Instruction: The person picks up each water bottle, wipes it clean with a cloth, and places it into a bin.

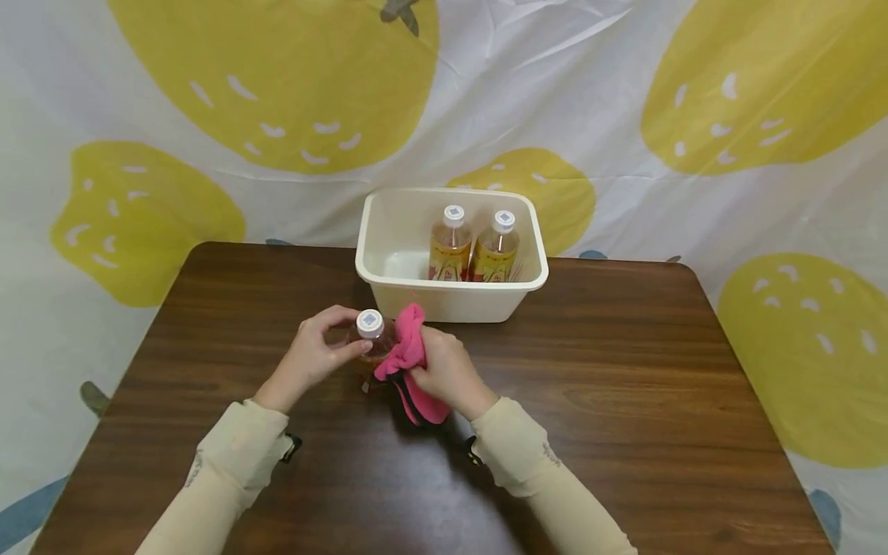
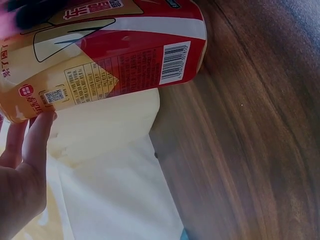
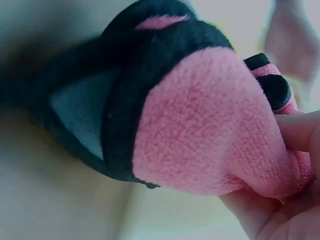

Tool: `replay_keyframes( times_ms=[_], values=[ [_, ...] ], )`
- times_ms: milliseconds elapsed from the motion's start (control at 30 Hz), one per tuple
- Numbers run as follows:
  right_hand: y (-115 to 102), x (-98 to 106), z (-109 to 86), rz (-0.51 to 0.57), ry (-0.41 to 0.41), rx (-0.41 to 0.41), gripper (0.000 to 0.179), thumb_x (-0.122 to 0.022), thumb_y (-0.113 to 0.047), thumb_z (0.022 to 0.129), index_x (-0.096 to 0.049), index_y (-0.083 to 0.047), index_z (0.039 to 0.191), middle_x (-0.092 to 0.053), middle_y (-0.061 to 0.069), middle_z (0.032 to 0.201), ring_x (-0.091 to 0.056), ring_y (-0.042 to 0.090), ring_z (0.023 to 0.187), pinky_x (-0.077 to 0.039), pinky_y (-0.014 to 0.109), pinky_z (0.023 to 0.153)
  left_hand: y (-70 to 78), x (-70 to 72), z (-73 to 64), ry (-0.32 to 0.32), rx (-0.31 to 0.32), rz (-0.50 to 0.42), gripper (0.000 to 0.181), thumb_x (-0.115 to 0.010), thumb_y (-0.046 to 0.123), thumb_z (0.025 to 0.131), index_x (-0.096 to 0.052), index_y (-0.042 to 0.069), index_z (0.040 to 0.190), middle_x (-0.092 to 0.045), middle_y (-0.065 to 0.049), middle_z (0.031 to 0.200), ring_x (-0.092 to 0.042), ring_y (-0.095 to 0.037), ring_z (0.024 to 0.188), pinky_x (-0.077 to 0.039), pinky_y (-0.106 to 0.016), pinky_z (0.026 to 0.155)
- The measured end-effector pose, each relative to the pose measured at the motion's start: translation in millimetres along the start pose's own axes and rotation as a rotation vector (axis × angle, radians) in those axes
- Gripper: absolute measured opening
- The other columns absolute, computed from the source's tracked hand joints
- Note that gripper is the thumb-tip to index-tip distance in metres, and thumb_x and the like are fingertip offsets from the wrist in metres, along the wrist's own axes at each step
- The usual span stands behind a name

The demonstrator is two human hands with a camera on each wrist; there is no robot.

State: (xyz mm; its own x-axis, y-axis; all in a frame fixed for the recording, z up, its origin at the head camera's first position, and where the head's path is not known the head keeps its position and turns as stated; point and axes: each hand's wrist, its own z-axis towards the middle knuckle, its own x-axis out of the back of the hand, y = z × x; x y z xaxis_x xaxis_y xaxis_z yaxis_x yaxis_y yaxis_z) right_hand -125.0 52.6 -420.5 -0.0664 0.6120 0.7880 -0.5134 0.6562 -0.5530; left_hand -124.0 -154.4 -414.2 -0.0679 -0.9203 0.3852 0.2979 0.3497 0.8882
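A plastic drink bottle with a white cap (image 1: 370, 324) stands on the table in front of the tub. My left hand (image 1: 321, 353) holds it near its shoulder, thumb on one side and fingers on the other. In the left wrist view the bottle's red and yellow label (image 2: 120, 65) shows, with a barcode, and my left fingers touch its upper end. Bunched in my right hand (image 1: 449, 370) is a pink fleecy cloth (image 1: 408, 347) with black edging, against the bottle's right side. The right wrist view shows the cloth (image 3: 200, 125) close up, gripped between thumb and fingers.
A cream plastic tub (image 1: 451, 304) stands at the table's back edge, just behind my hands. Inside its right half are two similar capped bottles, the left one (image 1: 451, 247) and the right one (image 1: 496, 254). A lemon-print curtain (image 1: 527, 92) hangs behind the brown wooden table (image 1: 624, 385).
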Motion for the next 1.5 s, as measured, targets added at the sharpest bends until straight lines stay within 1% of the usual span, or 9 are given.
replay_keyframes(
  times_ms=[167, 333, 533, 800, 900, 1033, 1200, 1367, 1500],
  values=[
    [23.2, -33.2, -13.9, -0.083, -0.077, -0.068, 0.021, -0.067, -0.003, 0.063, -0.051, -0.009, 0.075, -0.060, 0.004, 0.072, -0.060, 0.023, 0.066, -0.047, 0.035, 0.055, 1.6, -1.0, -0.7, -0.003, -0.005, -0.002, 0.029, -0.074, 0.000, 0.071, -0.063, -0.005, 0.098, -0.062, -0.017, 0.095, -0.053, -0.004, 0.087, -0.051, -0.039, 0.077],
    [29.6, -42.1, -15.8, -0.077, -0.045, -0.085, 0.021, -0.067, -0.003, 0.063, -0.049, -0.010, 0.072, -0.059, 0.005, 0.070, -0.060, 0.025, 0.064, -0.047, 0.037, 0.054, 2.5, -0.6, 0.3, -0.005, 0.006, -0.001, 0.029, -0.074, 0.003, 0.072, -0.063, -0.003, 0.099, -0.062, -0.016, 0.096, -0.053, -0.008, 0.089, -0.051, -0.038, 0.078],
    [26.2, -36.4, -13.7, -0.059, -0.071, -0.088, 0.020, -0.068, -0.003, 0.065, -0.050, -0.010, 0.072, -0.057, 0.003, 0.069, -0.057, 0.021, 0.064, -0.045, 0.033, 0.054, 3.3, 0.8, -0.8, -0.007, 0.022, 0.010, 0.030, -0.074, 0.002, 0.072, -0.063, -0.004, 0.099, -0.062, -0.017, 0.097, -0.053, -0.007, 0.090, -0.051, -0.039, 0.079],
    [-0.3, 0.4, -2.1, 0.041, 0.073, 0.037, 0.017, -0.072, -0.007, 0.067, -0.057, -0.006, 0.076, -0.056, 0.004, 0.070, -0.053, 0.018, 0.063, -0.045, 0.031, 0.058, 1.1, 0.5, -0.8, 0.004, -0.014, 0.020, 0.029, -0.074, 0.000, 0.072, -0.063, -0.004, 0.098, -0.063, -0.017, 0.096, -0.052, -0.003, 0.088, -0.051, -0.038, 0.078],
    [-12.3, 14.1, 5.4, 0.023, 0.093, 0.065, 0.015, -0.072, -0.009, 0.067, -0.060, -0.006, 0.075, -0.053, 0.003, 0.068, -0.049, 0.017, 0.060, -0.042, 0.029, 0.054, 0.7, 0.4, -1.3, 0.000, -0.018, 0.027, 0.029, -0.073, 0.000, 0.072, -0.063, -0.004, 0.098, -0.062, -0.016, 0.096, -0.052, -0.003, 0.089, -0.051, -0.038, 0.077],
    [-26.4, 24.6, 14.7, -0.024, 0.074, 0.086, 0.013, -0.071, -0.010, 0.068, -0.060, -0.007, 0.074, -0.051, 0.002, 0.070, -0.046, 0.016, 0.060, -0.038, 0.027, 0.053, 1.0, 1.1, -2.1, -0.010, -0.019, 0.037, 0.028, -0.071, -0.002, 0.073, -0.063, -0.003, 0.100, -0.062, -0.016, 0.098, -0.052, -0.005, 0.092, -0.051, -0.039, 0.078],
    [-30.2, 23.2, 16.6, -0.019, 0.075, 0.057, 0.012, -0.070, -0.009, 0.068, -0.061, -0.007, 0.076, -0.051, 0.002, 0.070, -0.047, 0.016, 0.060, -0.038, 0.027, 0.054, 1.4, 1.3, -2.1, -0.016, -0.025, 0.042, 0.028, -0.071, -0.002, 0.073, -0.063, -0.002, 0.101, -0.062, -0.014, 0.098, -0.052, -0.009, 0.092, -0.051, -0.038, 0.077],
    [-19.4, 14.8, 9.6, 0.040, 0.118, 0.036, 0.015, -0.069, -0.002, 0.065, -0.058, -0.005, 0.074, -0.054, 0.003, 0.069, -0.050, 0.018, 0.061, -0.041, 0.030, 0.055, 1.7, 0.2, -0.5, -0.010, -0.026, 0.039, 0.028, -0.073, 0.003, 0.073, -0.064, -0.002, 0.099, -0.062, -0.013, 0.097, -0.052, -0.009, 0.091, -0.051, -0.039, 0.075],
    [-9.1, 5.3, 2.8, 0.073, 0.089, -0.005, 0.018, -0.069, -0.001, 0.064, -0.056, -0.005, 0.076, -0.059, 0.006, 0.071, -0.054, 0.020, 0.063, -0.046, 0.033, 0.057, 2.3, 0.3, -0.7, -0.011, -0.005, 0.005, 0.029, -0.073, 0.002, 0.073, -0.063, -0.003, 0.099, -0.062, -0.015, 0.098, -0.052, -0.007, 0.091, -0.051, -0.040, 0.077]
  ],
)
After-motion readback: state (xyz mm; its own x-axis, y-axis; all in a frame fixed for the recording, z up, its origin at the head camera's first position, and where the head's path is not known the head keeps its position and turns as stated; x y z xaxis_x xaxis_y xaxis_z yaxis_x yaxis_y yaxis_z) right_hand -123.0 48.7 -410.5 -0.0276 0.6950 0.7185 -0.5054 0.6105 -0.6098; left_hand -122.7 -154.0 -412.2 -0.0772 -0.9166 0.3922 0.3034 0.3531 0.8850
